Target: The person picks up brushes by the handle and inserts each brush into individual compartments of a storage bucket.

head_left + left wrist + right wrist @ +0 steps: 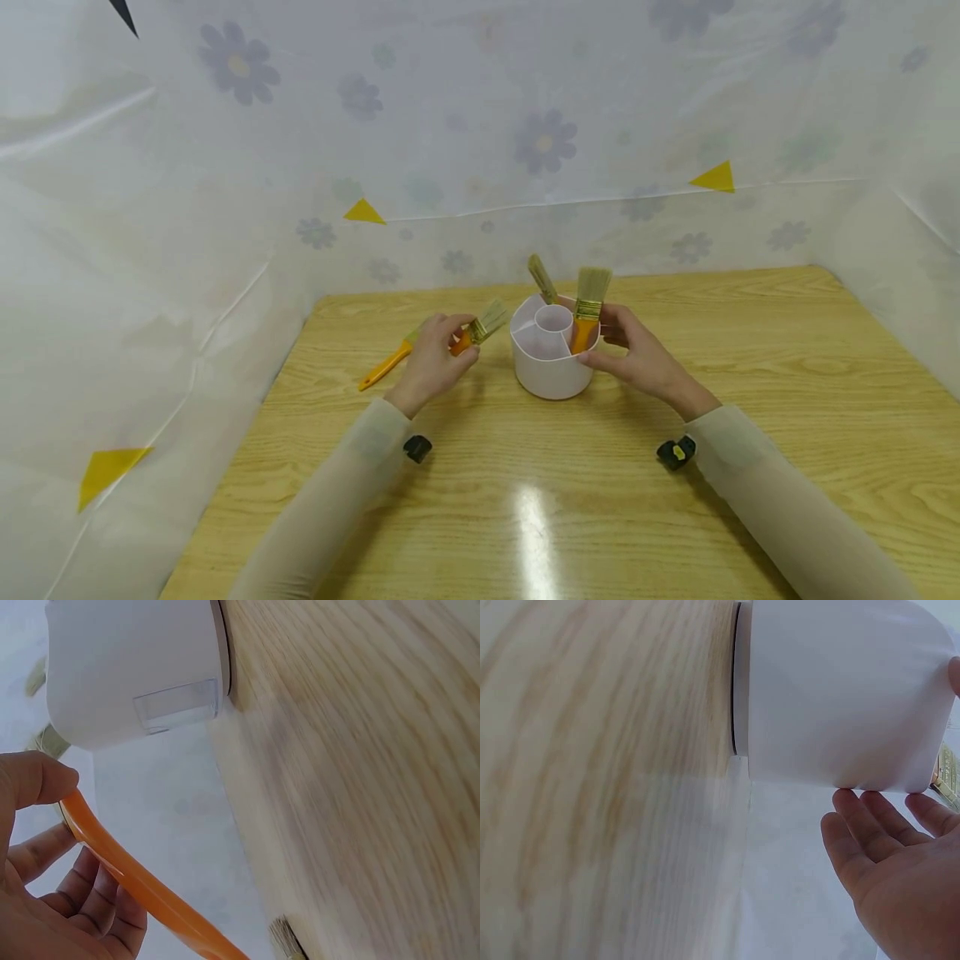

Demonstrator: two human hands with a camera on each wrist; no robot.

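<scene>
My left hand point(433, 360) pinches a paintbrush point(491, 320) by its orange handle, bristles pointing right towards a round white organizer point(551, 380). In the left wrist view the thumb and fingertips hold the handle point(139, 883) near its ferrule. The organizer stands upright on the table, with a central tube and divided compartments. One paintbrush point(592, 290) stands bristles up in its right compartment; a second brush point(541, 277) leans out at the back. My right hand point(647, 360) holds the organizer's right side, thumb at the front rim, fingertips touching the wall in the right wrist view.
Another orange-handled paintbrush point(386, 367) lies on the wooden table point(600, 517), left of the organizer and partly behind my left hand. White flowered sheeting point(465, 150) surrounds the table at the back and sides. Yellow triangles point(364, 212) are stuck to it.
</scene>
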